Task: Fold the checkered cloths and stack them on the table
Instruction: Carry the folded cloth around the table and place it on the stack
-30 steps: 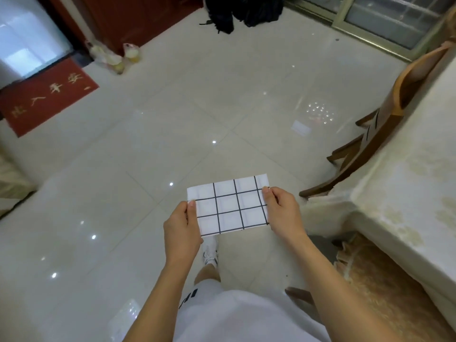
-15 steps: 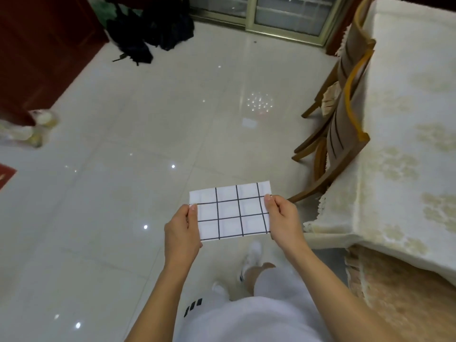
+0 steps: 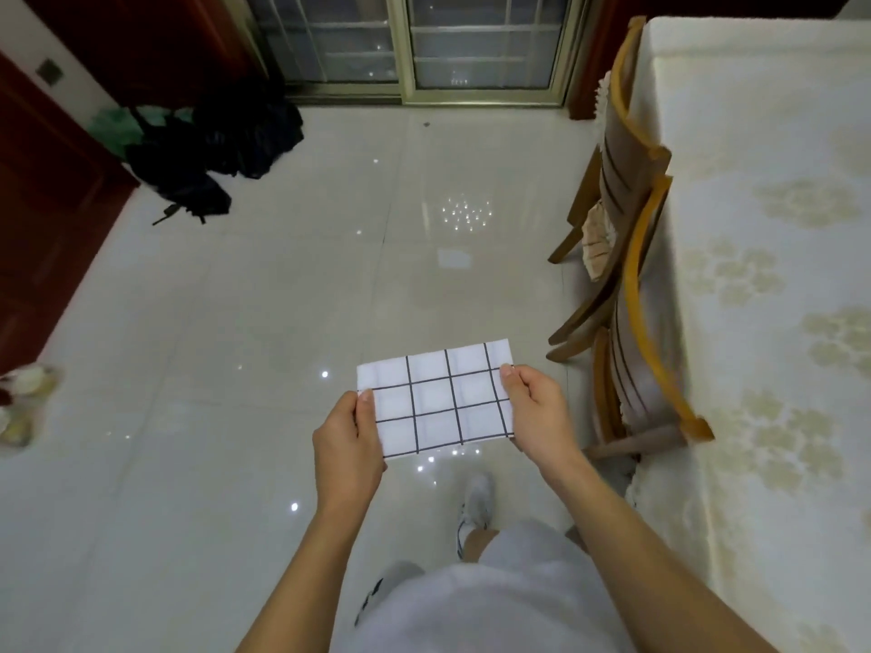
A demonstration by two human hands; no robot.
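Note:
A small folded white cloth with a black grid [image 3: 436, 400] is held flat in the air above the tiled floor, in front of my body. My left hand [image 3: 346, 438] pinches its left edge and my right hand [image 3: 537, 412] pinches its right edge, thumbs on top. The table [image 3: 773, 256], covered in a cream flowered tablecloth, runs along the right side. No other checkered cloth shows on the part of the table in view.
Two wooden chairs [image 3: 631, 285] stand tucked against the table's left side, between me and it. Dark bags [image 3: 212, 148] lie on the floor at the far left by a red door. A glass sliding door [image 3: 424, 44] closes the far end.
The view has swung to the right, bringing the table and chairs further into sight. Both hands keep the same hold on the folded cloth.

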